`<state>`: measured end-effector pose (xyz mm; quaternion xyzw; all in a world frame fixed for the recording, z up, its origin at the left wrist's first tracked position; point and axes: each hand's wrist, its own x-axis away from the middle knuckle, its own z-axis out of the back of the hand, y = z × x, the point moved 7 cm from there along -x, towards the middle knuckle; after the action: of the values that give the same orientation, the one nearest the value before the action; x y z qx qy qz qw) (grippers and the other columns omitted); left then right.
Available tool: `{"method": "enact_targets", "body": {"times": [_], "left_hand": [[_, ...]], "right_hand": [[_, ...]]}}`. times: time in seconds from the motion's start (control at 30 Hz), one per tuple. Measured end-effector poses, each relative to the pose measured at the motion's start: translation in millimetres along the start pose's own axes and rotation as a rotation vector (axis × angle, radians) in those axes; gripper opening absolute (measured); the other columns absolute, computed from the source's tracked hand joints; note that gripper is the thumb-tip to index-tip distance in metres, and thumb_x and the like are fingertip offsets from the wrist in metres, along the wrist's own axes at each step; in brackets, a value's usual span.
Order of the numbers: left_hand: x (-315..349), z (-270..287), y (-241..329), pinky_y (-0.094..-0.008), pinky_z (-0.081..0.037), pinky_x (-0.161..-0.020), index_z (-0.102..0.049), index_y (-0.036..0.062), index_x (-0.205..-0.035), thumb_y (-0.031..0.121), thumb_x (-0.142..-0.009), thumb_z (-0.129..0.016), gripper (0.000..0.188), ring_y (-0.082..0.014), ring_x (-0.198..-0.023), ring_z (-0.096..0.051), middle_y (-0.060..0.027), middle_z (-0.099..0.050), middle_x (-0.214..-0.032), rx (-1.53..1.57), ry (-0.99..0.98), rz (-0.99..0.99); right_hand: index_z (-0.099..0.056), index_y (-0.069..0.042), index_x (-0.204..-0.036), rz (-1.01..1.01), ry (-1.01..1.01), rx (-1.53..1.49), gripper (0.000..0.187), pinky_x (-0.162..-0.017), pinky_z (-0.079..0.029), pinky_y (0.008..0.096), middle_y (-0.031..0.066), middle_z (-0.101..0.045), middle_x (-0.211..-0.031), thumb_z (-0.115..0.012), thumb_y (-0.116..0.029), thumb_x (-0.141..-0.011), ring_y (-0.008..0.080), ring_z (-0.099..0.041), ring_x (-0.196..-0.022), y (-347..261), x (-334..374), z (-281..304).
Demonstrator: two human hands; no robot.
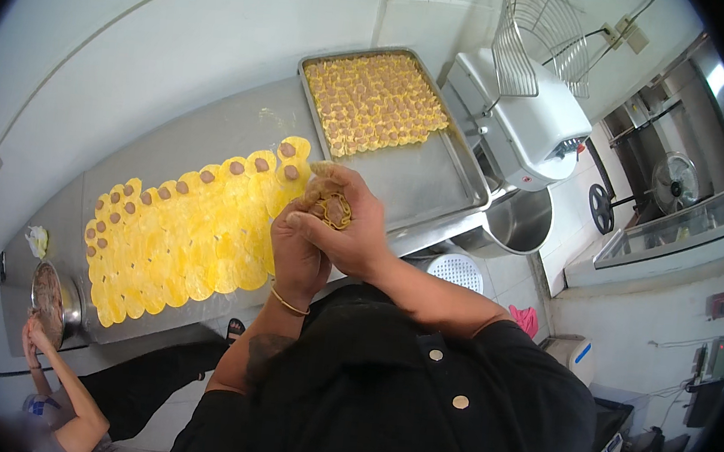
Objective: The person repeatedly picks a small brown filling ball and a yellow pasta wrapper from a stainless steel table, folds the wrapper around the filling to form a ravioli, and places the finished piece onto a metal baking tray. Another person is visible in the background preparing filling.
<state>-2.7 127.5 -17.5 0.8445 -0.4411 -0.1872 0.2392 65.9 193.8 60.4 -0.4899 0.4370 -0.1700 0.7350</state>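
Observation:
Over the table's front edge, my two hands meet around a dumpling with a pleated yellow wrapper, its ruffled rim facing up. My left hand is closed round it from the left and below. My right hand closes on it from the right, thumb across the near side. Left of my hands lies a sheet of overlapping round yellow wrappers. Balls of brown filling sit along its far and left edges. Beyond my hands, rows of finished dumplings fill the far part of a metal tray.
A co-worker's hands are at a metal bowl of filling on the table's left end. Right of the tray stands a white mixer with a wire guard and steel bowl. A perforated white stool stands below.

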Motion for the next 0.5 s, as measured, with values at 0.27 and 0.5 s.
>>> {"method": "enact_targets", "body": {"times": [0.27, 0.5], "left_hand": [[-5.1, 17.1, -43.3, -0.0317, -0.054, -0.095, -0.066, 0.0013, -0.120, 0.014, -0.102, -0.066, 0.022, -0.0168, -0.106, -0.067, -0.0075, -0.070, -0.117, -0.047, -0.022, 0.103], [-46.6, -9.0, -116.5, -0.0352, -0.054, -0.100, -0.064, 0.0002, -0.129, 0.006, -0.102, -0.062, 0.028, -0.0195, -0.112, -0.067, -0.0099, -0.069, -0.126, -0.045, 0.071, 0.253]], "right_hand": [[-0.060, -0.003, -0.111, -0.087, -0.183, -0.051, 0.043, -0.077, -0.056, 0.0353, 0.0123, -0.069, -0.093, -0.085, -0.018, -0.079, 0.0221, -0.070, -0.084, 55.0, -1.4, 37.7], [-0.063, -0.006, -0.099, 0.011, -0.120, 0.066, 0.031, -0.073, -0.056, 0.0370, 0.0123, -0.068, -0.093, -0.083, -0.013, -0.077, 0.0275, -0.069, -0.081, 99.7, -27.5, 108.4]]}}
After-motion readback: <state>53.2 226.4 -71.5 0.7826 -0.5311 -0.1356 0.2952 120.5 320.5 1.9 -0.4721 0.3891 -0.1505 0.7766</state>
